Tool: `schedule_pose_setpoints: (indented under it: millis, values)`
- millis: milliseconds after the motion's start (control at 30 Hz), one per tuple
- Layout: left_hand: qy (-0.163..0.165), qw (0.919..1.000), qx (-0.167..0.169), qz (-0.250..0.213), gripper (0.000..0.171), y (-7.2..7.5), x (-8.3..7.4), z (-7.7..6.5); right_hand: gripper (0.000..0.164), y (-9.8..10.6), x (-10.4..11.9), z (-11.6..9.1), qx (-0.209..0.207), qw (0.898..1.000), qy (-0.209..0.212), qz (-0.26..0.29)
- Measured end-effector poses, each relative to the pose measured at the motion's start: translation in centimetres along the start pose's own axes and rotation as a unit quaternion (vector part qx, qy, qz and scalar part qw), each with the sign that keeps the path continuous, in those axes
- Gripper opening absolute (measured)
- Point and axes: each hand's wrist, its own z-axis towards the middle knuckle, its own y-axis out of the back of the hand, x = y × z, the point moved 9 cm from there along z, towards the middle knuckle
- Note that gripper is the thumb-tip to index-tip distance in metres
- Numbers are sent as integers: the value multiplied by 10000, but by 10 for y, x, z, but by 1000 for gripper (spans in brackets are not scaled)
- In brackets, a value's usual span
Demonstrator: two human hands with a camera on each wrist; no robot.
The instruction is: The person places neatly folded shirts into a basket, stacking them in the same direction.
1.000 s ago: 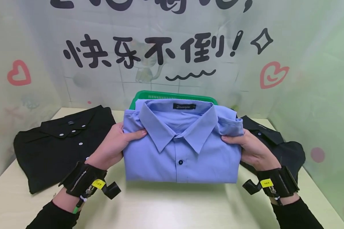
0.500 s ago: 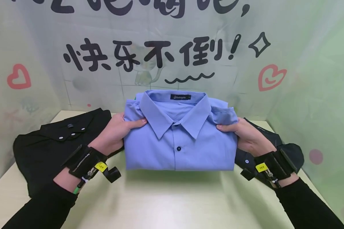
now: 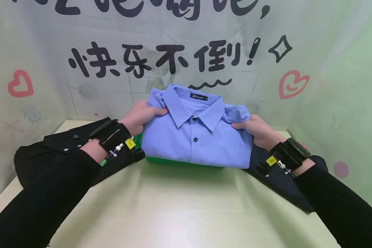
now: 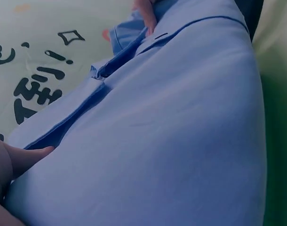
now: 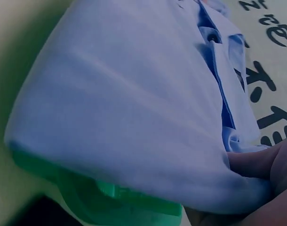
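A folded light blue shirt, collar at the far end, is held above a green basket. My left hand grips its left edge, the thumb on top near the collar. On the opposite edge my right hand pinches the cloth, thumb on top and fingers hidden beneath. The shirt hides most of the basket; in the right wrist view part of the green basket shows under the shirt. The shirt fills most of the left wrist view, with the left thumb pressing on it.
A folded black shirt lies on the table at left, partly under the left forearm. Another dark folded shirt lies at right, partly covered by the right arm. A printed cloth backdrop stands behind the table.
Both hands have carried the blue shirt forward, away from the body, over the basket. The shirt now tilts, its left side higher. The hands keep their grip.
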Motion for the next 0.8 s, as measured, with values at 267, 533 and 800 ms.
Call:
schedule_pose_setpoints:
  millis: [267, 533, 800]
  values:
    - [-96, 9992, -242, 291, 22, 4, -13, 30, 45, 8, 13, 16, -105, 9974, -116, -708]
    - [152, 9947, -719, 721, 42, 6, 5, 57, 36, -6, 13, 34, -200, 9932, -309, -1107]
    - [507, 9771, -827, 1896, 54, 3, 22, 72, 49, -26, 5, 47, -6, 9887, -460, -1426]
